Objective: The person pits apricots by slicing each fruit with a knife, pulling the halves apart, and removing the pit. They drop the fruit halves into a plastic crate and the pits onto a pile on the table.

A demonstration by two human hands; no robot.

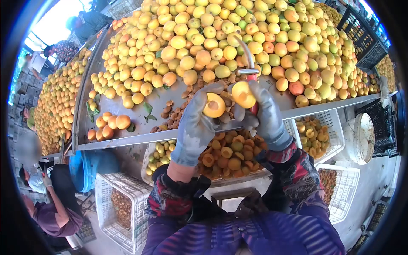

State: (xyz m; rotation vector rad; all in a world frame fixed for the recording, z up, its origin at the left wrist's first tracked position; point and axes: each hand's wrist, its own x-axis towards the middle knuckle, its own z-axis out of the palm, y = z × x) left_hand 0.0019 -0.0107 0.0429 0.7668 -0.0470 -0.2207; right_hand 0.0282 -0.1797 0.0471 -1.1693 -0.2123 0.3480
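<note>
My left hand [196, 123], gloved in grey, is closed on an apricot half [213, 105], cut face up with the hollow showing. My right hand [264, 114], also gloved, grips a second half [243, 94] with its fingers, and a red-handled tool [250, 72] with a curved metal blade stands up out of that same fist. The two hands are close together, the halves nearly side by side, held just above the near edge of the table [127, 138].

On the table behind them lies a big heap of whole apricots [221, 38], yellow to orange, with a scatter of brown pits [176, 114] and a few green leaves in front of it. Under my hands sits a white crate [325, 123] with cut halves [225, 155] in it. Lower left stands another crate [121, 208] holding pits. A person [51, 204] sits at the far left.
</note>
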